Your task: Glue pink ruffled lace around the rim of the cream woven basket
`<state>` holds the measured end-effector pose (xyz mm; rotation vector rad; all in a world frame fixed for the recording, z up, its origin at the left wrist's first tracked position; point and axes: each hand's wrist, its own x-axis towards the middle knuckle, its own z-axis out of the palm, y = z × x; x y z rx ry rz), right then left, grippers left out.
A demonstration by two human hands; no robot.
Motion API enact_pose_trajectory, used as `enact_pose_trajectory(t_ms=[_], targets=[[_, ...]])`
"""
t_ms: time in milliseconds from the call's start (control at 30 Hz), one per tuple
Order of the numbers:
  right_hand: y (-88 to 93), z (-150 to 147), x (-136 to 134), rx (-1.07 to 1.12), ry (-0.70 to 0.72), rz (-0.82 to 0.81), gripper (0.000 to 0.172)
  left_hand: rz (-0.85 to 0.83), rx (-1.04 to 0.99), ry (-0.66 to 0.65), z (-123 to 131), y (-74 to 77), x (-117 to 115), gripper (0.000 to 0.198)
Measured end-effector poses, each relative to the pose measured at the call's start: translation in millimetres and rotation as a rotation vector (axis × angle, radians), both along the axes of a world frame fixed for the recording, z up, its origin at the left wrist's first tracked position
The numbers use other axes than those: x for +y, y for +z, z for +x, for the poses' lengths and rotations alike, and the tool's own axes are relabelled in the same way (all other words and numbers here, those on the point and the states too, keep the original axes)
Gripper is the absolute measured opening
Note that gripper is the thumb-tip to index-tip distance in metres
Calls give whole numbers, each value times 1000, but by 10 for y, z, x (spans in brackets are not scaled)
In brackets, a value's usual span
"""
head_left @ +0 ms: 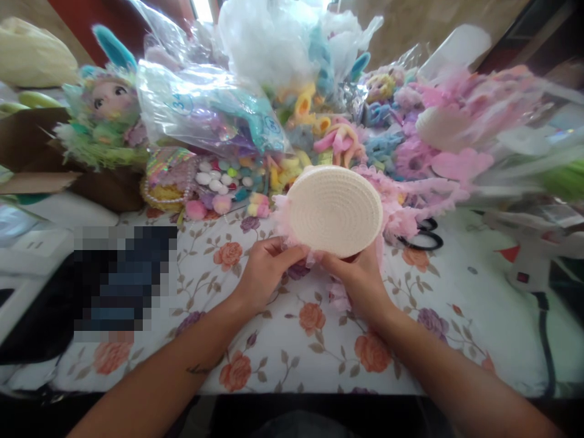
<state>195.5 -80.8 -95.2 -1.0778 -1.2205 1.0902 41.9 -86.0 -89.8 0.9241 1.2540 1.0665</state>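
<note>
A round cream woven-rope basket (334, 210) is held tilted above the table, its flat bottom facing me. Pink fluffy trim (396, 207) runs round its rim and trails off to the right. My left hand (264, 271) pinches the trim at the basket's lower left edge, fingers closed. My right hand (358, 277) grips the basket from below, fingers curled under its rim.
The table has a floral cloth (292, 328). Behind the basket lie piles of pastel craft bits, clear plastic bags (205, 109), pearl beads (168, 188) and a doll with blue ears (107, 97). Black scissors (424, 234) lie right of the basket; a white glue gun (529, 267) stands at far right.
</note>
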Motion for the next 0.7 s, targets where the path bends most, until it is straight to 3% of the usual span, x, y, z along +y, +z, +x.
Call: enact_pose_trajectory(t_ms=[500,700], targets=[[-59,-10,0,42,48,-102,87,-15,29,88,35,-15,-56,26],[-48,38,49,10,-8,-67,87,106,138,-30,-7,1,-35,31]])
